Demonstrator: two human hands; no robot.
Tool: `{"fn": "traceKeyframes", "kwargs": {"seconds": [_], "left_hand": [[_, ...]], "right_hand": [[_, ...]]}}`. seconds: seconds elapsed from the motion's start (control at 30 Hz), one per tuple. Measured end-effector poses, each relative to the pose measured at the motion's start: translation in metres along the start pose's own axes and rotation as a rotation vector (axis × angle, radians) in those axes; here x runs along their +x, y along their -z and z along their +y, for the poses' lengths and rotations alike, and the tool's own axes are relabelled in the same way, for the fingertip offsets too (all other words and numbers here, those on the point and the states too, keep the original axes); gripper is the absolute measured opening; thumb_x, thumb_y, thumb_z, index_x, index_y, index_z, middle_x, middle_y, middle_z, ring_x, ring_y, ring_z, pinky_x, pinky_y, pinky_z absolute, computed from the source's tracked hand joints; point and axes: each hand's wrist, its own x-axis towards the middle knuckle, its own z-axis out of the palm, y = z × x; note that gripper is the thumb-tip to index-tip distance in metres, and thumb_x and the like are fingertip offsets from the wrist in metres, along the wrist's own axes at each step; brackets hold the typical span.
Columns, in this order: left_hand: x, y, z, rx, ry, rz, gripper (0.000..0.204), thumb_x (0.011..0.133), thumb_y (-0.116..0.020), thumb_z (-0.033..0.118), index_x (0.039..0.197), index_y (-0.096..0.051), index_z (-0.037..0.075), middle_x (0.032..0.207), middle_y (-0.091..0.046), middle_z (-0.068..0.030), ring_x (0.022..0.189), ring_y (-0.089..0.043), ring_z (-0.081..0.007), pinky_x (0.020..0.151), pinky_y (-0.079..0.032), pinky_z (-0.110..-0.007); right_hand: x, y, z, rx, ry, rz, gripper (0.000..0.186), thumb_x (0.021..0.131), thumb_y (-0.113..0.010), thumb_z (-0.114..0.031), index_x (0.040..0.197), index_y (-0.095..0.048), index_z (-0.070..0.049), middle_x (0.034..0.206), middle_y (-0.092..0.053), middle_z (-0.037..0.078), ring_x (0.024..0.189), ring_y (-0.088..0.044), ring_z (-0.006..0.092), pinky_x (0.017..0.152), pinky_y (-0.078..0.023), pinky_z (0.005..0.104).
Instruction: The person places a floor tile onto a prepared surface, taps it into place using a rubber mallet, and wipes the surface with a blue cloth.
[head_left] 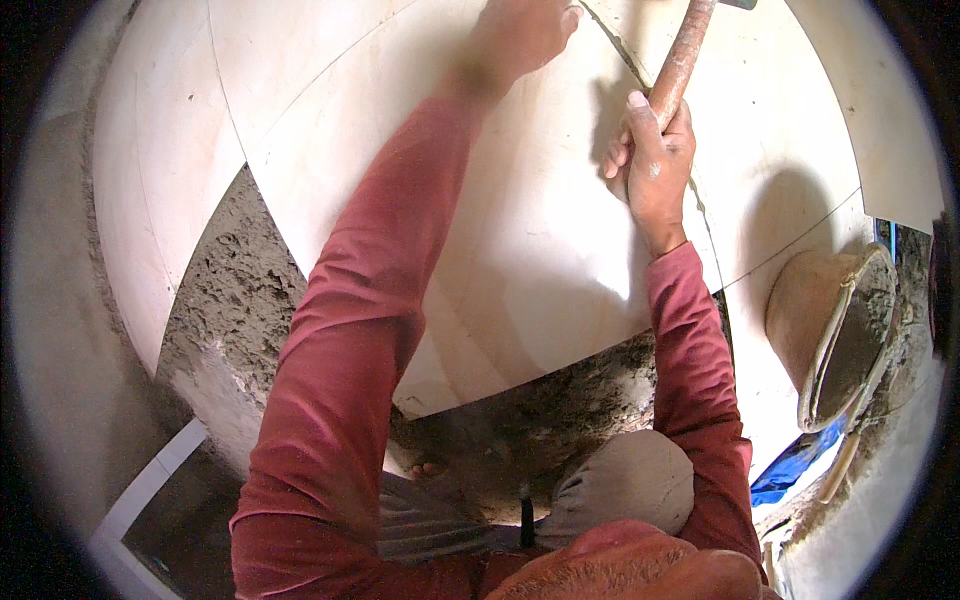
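My right hand (655, 165) is closed round the wooden handle of a hammer (683, 62). Only a dark bit of the hammer's head shows at the top edge. The hammer is held over large cream floor tiles (530, 220), close to a dark joint (615, 45) between two of them. Farther left, my left hand (520, 40) is over or on a tile; I cannot tell which. It is blurred and partly cut off by the top edge, with a thumb tip showing and the other fingers unclear.
Rough grey mortar (235, 270) lies bare at the left, with more below the tiles by my knees. A mortar-crusted bucket (815, 310) lies tipped at the right, beside a blue plastic sheet (800, 470) and a wooden handle (840, 468). A white strip (150, 480) is at lower left.
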Motion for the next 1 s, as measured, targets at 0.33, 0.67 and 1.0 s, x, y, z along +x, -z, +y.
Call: {"fn": "traceKeyframes", "kwargs": {"seconds": [0.33,0.67,1.0], "left_hand": [[-0.038,0.026,0.048,0.082,-0.07,-0.061,0.056,0.104,-0.052,0.043,0.148,-0.05,0.01,0.158,-0.044,-0.0122,0.145,-0.039,-0.0424,0.117,-0.029,-0.063],[-0.182,0.164,0.119,-0.055,0.515,-0.586,0.111,0.081,-0.078,0.057,0.156,-0.027,-0.006,0.163,-0.023,-0.0334,0.153,-0.022,-0.0478,0.12,-0.025,-0.062],[-0.211,0.169,0.129,0.053,0.548,-0.669,0.121,0.079,-0.077,0.062,0.157,-0.019,-0.012,0.164,-0.019,-0.0349,0.153,-0.023,-0.0473,0.12,-0.025,-0.063]], "right_hand": [[0.0,0.004,0.003,-0.023,0.013,-0.021,0.036,0.105,-0.059,-0.035,0.102,-0.043,-0.003,0.067,-0.052,0.004,0.045,-0.051,0.0103,0.039,-0.045,0.0281],[0.0,0.01,0.01,-0.055,0.01,-0.019,0.038,0.107,-0.053,-0.042,0.102,-0.046,-0.005,0.07,-0.054,0.003,0.051,-0.052,0.0107,0.046,-0.046,0.0279],[-0.056,0.026,-0.052,-0.534,0.027,-0.239,0.046,0.101,-0.063,-0.041,0.107,-0.051,0.003,0.078,-0.065,0.027,0.071,-0.069,0.0359,0.067,-0.053,0.047]]}}
